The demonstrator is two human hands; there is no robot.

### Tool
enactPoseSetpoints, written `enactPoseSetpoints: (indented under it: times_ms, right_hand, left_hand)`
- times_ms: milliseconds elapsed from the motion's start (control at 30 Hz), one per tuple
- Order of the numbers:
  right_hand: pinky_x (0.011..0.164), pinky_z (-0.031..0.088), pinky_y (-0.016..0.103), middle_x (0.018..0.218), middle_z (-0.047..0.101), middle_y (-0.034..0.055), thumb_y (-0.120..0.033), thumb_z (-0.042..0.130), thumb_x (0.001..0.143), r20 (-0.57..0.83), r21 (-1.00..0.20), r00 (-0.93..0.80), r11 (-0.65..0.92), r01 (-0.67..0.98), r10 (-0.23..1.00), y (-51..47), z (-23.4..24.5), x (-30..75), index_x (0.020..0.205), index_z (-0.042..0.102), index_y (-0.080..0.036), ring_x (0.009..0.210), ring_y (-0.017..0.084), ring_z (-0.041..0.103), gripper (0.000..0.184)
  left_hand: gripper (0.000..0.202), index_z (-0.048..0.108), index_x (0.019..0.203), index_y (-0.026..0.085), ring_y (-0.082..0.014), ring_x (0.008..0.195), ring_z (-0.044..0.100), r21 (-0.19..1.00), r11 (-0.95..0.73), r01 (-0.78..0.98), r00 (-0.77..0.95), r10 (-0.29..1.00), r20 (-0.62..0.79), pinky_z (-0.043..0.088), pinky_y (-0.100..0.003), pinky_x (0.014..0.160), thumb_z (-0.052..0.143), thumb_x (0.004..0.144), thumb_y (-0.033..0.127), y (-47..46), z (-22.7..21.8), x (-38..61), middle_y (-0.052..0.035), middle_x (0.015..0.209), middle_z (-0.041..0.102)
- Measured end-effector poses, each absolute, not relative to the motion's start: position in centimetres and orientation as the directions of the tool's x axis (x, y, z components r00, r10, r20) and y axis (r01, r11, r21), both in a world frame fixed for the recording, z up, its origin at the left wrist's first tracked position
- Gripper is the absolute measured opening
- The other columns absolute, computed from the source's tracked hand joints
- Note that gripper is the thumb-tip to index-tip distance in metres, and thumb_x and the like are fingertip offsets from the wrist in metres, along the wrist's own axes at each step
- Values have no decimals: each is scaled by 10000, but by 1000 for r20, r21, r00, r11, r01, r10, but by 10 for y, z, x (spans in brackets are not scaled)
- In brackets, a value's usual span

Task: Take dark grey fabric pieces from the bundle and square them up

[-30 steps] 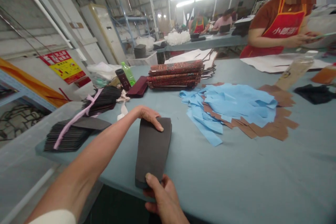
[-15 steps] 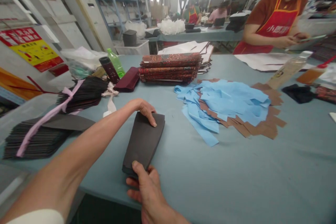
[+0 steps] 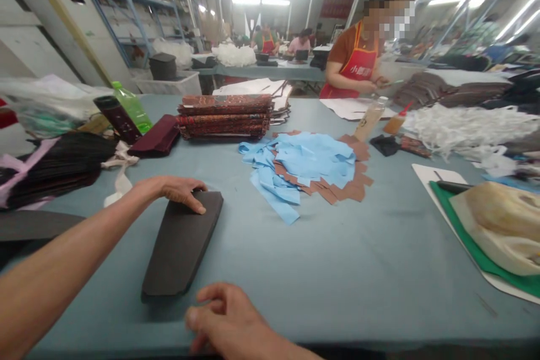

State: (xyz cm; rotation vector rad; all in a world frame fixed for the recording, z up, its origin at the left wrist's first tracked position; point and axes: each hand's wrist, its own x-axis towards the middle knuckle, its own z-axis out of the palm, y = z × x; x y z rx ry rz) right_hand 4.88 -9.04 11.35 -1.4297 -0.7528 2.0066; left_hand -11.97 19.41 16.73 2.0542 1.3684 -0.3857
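A stack of dark grey, tapered cut pieces (image 3: 183,247) lies on the blue-green table. My left hand (image 3: 185,194) grips its far end, thumb on top and fingers over the back edge, partly hidden. Just to the right of the stack's near end, my right hand (image 3: 230,315) is apart from it, with loosely curled fingers and nothing visible in them. Beyond the hands lie light blue cloth strips (image 3: 314,157) on brown cut pieces (image 3: 329,194).
Red patterned folded bundles (image 3: 225,118), a maroon folded piece (image 3: 158,136) and a green bottle (image 3: 133,109) stand at the back left. On the right are a green sheet (image 3: 468,236) and white strips (image 3: 464,124). A person in a red apron (image 3: 356,67) stands across the table.
My right hand has let go of the stack's near end and drawn away from it. The left hand still holds the far end. The view has swung to the right.
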Motion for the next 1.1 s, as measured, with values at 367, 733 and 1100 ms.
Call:
enactPoseSetpoints:
  times_ms: [367,733,1100]
  right_hand:
    - [1051,493,471,1281,740,185,-273,655,1000,147,-538,-149,206,817,978,1,81,195,1249,706,-146,1199,331,656,284]
    - [1111,465,495,1447,683,197,-263,570,1032,395,-370,-238,391,843,887,-10,30,190,1252,720,-146,1274,347,632,291]
    - [964,529,410,1185,795,127,-297,539,1064,490,-240,-326,484,841,809,-15,28,194,1055,747,-182,1055,287,712,237]
  left_hand:
    - [959,689,1371,211,-436,1422,587,416,-161,895,274,934,-228,411,-509,1233,800,558,706,122,200,-142,-164,1540,641]
    - [870,544,1429,167,-388,1393,631,689,201,697,-274,962,-3,520,-541,1168,586,824,792,-36,115,-178,-231,1496,632]
    - [957,418,1571,163,-357,1585,424,878,154,454,-288,957,-19,376,-489,1307,702,855,732,-75,58,-171,-228,1664,478]
